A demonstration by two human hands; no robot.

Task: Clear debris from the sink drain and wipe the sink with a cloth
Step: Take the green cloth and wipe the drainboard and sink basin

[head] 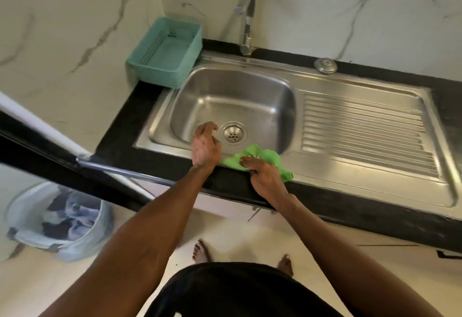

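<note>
A stainless steel sink [252, 86] is set into a black counter, with a round perforated drain [232, 132] in the basin floor. My left hand [205, 145] hovers over the basin's near edge just left of the drain, fingers loosely curled and holding nothing. My right hand [263, 175] grips a crumpled green cloth [260, 157] on the sink's front rim, right of the drain. No debris shows on the drain.
A teal plastic basket [166, 52] stands at the back left of the counter. A chrome tap [246, 18] rises behind the basin, a metal drain cover [325, 65] lies at the back, and a ribbed drainboard [362, 129] spreads right. A bin [60, 219] stands on the floor.
</note>
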